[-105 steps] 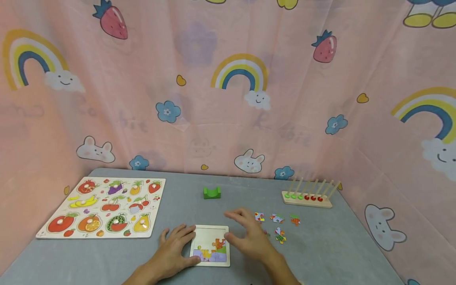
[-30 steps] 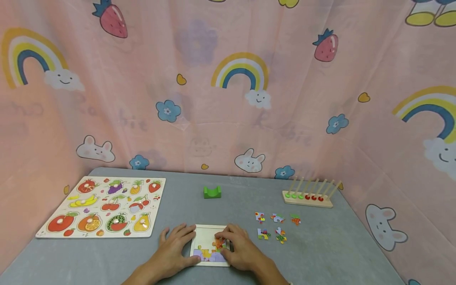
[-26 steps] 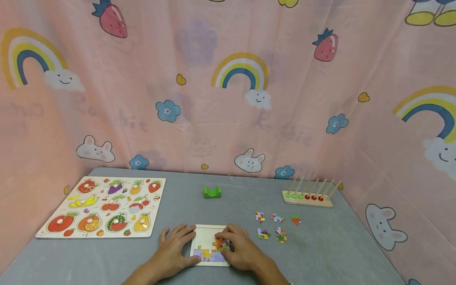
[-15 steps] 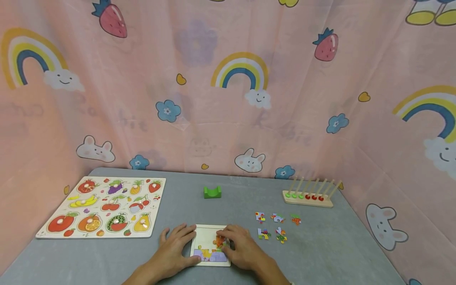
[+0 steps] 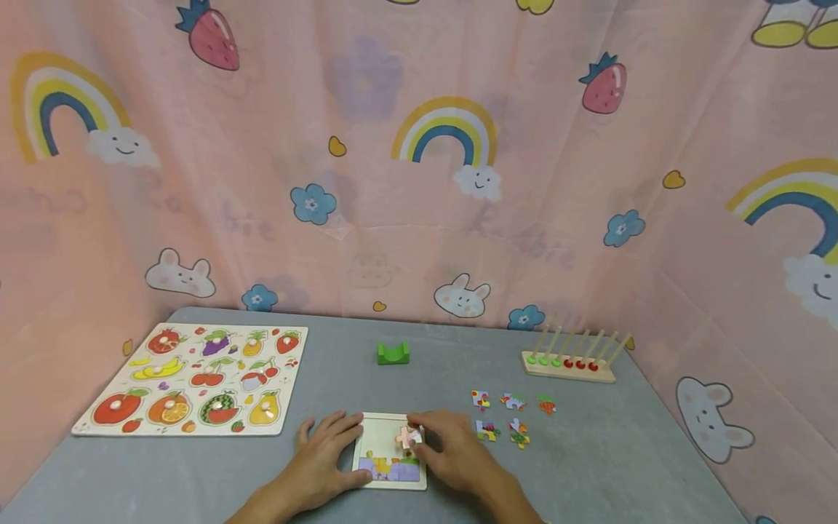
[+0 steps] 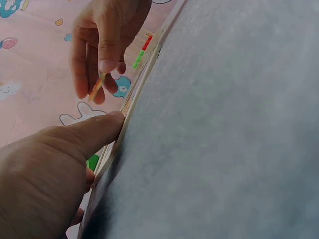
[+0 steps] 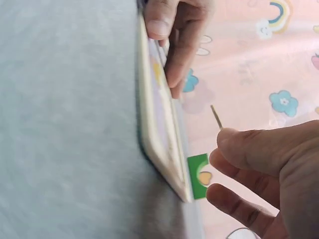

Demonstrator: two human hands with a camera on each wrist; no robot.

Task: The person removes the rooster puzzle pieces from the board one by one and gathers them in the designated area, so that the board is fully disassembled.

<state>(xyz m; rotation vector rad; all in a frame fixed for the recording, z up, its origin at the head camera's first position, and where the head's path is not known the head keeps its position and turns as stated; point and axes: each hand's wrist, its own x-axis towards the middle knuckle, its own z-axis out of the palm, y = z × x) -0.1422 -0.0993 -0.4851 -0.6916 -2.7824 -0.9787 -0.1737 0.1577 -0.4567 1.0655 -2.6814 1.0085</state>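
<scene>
My left hand [image 5: 324, 455] rests along the left side of a square wooden puzzle tray [image 5: 376, 435], thumb at its near left corner. Joined lilac, yellow and green jigsaw pieces [image 5: 393, 469] fill the tray's near row. Over the tray's right side, my right hand [image 5: 458, 453] pinches a jigsaw piece [image 5: 407, 437] between thumb and fingers, its face pale in the head view. Seen edge-on in the right wrist view, the pinched piece [image 7: 216, 117] is thin and raised off the tray. The left wrist view shows orange on the piece [image 6: 95, 89].
Several loose jigsaw pieces [image 5: 487, 430] lie right of the tray. Farther back are a green arched block [image 5: 393, 354] and a wooden peg rack [image 5: 568, 367] with green and red beads. A fruit knob-puzzle board [image 5: 190, 382] lies at left, before a pink printed curtain [image 5: 366, 247].
My right hand came down to the orange piece lying in the tray's right side, gripped it, and now has it lifted and tilted. My left hand stayed on the tray.
</scene>
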